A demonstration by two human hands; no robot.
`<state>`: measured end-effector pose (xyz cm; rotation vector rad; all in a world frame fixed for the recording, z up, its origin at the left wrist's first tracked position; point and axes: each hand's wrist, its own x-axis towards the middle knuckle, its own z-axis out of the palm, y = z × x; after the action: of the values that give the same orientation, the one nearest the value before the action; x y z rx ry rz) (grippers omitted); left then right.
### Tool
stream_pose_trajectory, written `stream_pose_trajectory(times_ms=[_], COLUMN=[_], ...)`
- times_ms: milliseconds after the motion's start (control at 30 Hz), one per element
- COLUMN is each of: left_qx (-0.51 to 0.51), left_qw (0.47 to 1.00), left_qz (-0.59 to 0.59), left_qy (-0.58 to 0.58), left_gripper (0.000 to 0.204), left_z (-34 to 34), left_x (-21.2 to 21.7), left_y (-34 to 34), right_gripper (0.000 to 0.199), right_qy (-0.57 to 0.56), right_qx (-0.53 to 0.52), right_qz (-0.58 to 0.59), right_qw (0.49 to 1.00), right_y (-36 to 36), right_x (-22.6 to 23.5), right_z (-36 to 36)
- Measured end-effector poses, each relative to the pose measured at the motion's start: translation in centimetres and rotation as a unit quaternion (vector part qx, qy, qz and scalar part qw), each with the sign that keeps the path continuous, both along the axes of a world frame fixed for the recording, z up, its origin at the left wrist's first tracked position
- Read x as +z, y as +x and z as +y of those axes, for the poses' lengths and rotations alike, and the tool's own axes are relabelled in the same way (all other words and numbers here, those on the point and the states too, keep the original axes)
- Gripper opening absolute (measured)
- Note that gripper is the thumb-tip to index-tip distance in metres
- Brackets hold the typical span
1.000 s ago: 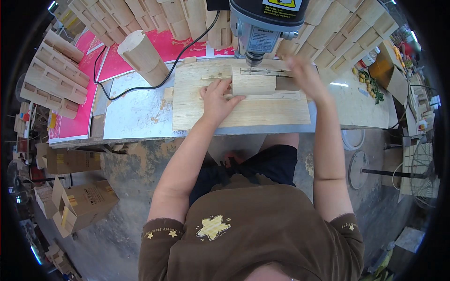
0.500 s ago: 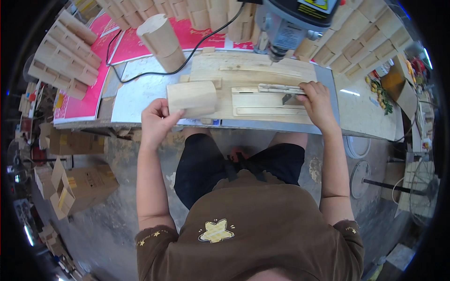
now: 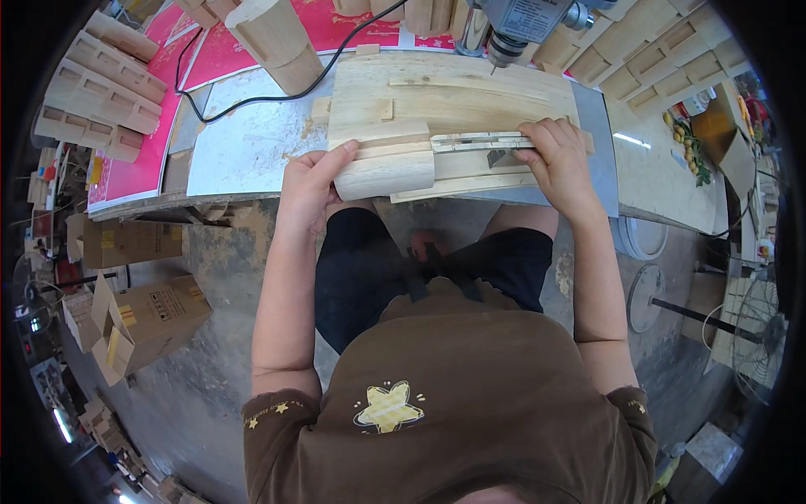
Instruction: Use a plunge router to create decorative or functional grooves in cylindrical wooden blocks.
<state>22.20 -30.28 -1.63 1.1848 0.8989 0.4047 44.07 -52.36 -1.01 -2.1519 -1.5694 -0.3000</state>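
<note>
The left hand [image 3: 312, 189] grips the wooden block [image 3: 384, 172] at the near edge of the surface [image 3: 243, 147]; the right hand [image 3: 561, 164] presses the wooden strip [image 3: 483, 143] flat; seat the block squarely against the board [image 3: 453, 97], fingers away from the drill [image 3: 508, 38].

Two brown cardboard boxes on floor at left: open one [image 3: 147, 323] with yellow tape and a pale label, closed one [image 3: 117, 242] under counter edge.
</note>
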Motion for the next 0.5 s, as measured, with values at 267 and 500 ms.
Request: stream_pose_trajectory(times_ms=[267,500], left_qx=[-0.047,-0.061], left_qw=[0.999,0.998], left_qz=[0.016,0.010], left_qy=[0.002,0.027], left_gripper=[0.034,0.035], left_z=[1.1,0.3], left_x=[0.2,0.4], left_y=[0.0,0.3], right_gripper=[0.026,0.026], right_qy=[-0.004,-0.001], right_qx=[-0.006,0.012], right_qz=[-0.006,0.009], right_qw=[1.000,1.000], right_y=[0.0,0.2], right_x=[0.2,0.1], right_z=[-0.3,-0.2])
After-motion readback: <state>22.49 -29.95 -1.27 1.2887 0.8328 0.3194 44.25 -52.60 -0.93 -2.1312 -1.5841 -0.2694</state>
